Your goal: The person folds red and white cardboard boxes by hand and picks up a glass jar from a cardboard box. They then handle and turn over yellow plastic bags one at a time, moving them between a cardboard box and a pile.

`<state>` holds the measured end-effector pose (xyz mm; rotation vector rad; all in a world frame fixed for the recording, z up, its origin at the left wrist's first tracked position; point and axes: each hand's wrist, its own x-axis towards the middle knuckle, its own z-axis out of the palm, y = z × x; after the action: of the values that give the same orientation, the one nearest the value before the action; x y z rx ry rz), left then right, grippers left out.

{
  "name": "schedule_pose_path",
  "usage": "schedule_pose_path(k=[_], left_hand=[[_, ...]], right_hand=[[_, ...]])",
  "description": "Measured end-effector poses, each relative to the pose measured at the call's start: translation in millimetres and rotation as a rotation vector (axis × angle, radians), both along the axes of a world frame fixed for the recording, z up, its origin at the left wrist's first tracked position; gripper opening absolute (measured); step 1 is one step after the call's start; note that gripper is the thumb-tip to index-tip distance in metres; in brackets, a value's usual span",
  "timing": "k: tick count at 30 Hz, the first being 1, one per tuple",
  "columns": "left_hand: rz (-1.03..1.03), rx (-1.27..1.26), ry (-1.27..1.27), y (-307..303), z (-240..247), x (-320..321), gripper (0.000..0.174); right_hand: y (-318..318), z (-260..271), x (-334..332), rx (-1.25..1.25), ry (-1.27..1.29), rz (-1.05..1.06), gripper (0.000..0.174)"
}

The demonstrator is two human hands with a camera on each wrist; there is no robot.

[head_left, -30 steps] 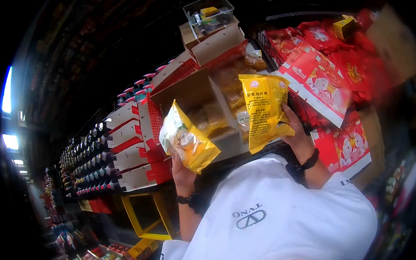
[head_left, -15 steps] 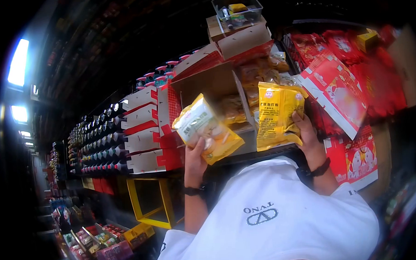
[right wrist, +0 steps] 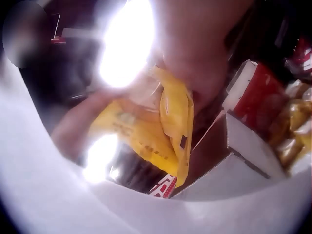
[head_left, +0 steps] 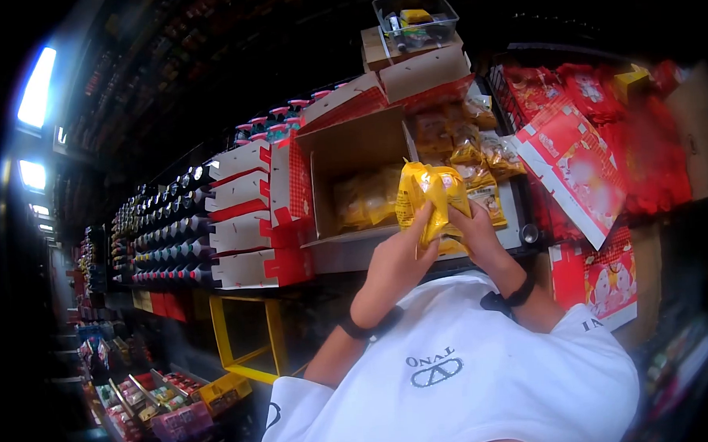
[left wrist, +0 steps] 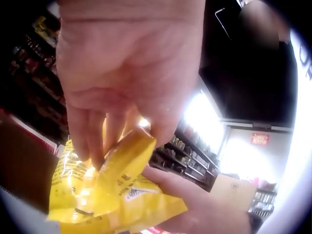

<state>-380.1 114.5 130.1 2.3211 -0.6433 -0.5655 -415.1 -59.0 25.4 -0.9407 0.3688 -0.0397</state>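
Two shiny yellow food packets are together in front of the chest, overlapping so that one partly hides the other. My left hand grips the yellow packet from the left with its fingers bent down over the crumpled film. From the other side my right hand grips a packet too, fingers around its right edge. Dark print shows on the film in the left wrist view. Just beyond the hands stands an open carton with similar yellow packets at its bottom.
More packets lie heaped right of the carton. Stacked white-and-red boxes and rows of dark bottles stand left. A clear bin sits behind. Red bags and a printed carton flap are at right.
The two packets, held apart one per hand, have come together in the middle. My left hand has moved right and turned over the film; the right hand has moved slightly left.
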Motion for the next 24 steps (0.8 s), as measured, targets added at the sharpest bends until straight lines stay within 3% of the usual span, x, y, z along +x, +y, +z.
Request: schedule_pose_path(k=[4, 7, 10, 12, 14, 20, 24], left_hand=[[-0.013, 0.126, -0.084, -4, -21, 1, 0.063], [0.097, 0.104, 0.137, -1, -37, 16, 0.056], [0.129, -0.475, 0.31, 31, -101, 46, 0.047], [0.43, -0.519, 0.601, 40, -91, 66, 0.047], [0.478, -0.71, 0.696, 67, -112, 88, 0.052], [0.614, -0.611, 0.653, 91, -88, 145, 0.054], [0.597, -0.436, 0.619, 100, -136, 205, 0.053]], right_hand=[[-9, 2, 2, 0.054, 0.015, -0.034, 0.038], [-9, 5, 7, 0.037, -0.033, -0.033, 0.037], [-5, 5, 12, -0.015, -0.043, -0.065, 0.035], [-7, 5, 15, -0.006, -0.018, -0.092, 0.035], [-14, 6, 13, 0.062, 0.021, -0.11, 0.035], [-47, -18, -12, 0.081, 0.044, -0.253, 0.036], [-63, -26, -31, 0.04, 0.079, -0.358, 0.035]])
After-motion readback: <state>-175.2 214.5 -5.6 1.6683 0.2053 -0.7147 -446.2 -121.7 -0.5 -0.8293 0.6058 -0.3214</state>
